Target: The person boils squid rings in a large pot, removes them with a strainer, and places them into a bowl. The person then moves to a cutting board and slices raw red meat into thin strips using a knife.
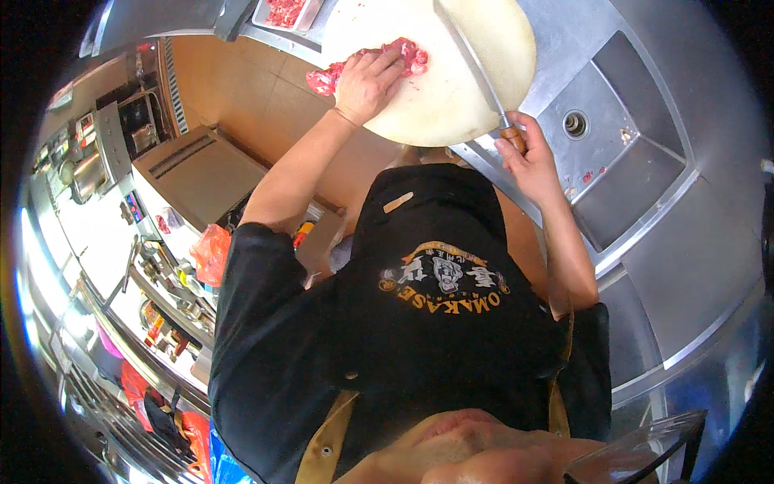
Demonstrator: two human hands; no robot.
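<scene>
A strip of raw red meat (416, 55) lies at the left of a round, pale cutting board (447, 115), its left end reaching past the board's edge. My left hand (367, 81) rests flat on the meat with the fingers spread over it. By its wooden handle, at the near right edge of the board, my right hand (527, 148) holds a large cleaver-like knife (474, 60). The blade points away from me across the board, apart from the meat. Beyond the board's left side stands a white tray of cut red meat (285, 12).
To the right is a stainless steel sink (629, 109) with a drain and small meat scraps. A cardboard box (208, 175) stands at the left, near an orange plastic bag (211, 254). Shelves with utensils line the far left.
</scene>
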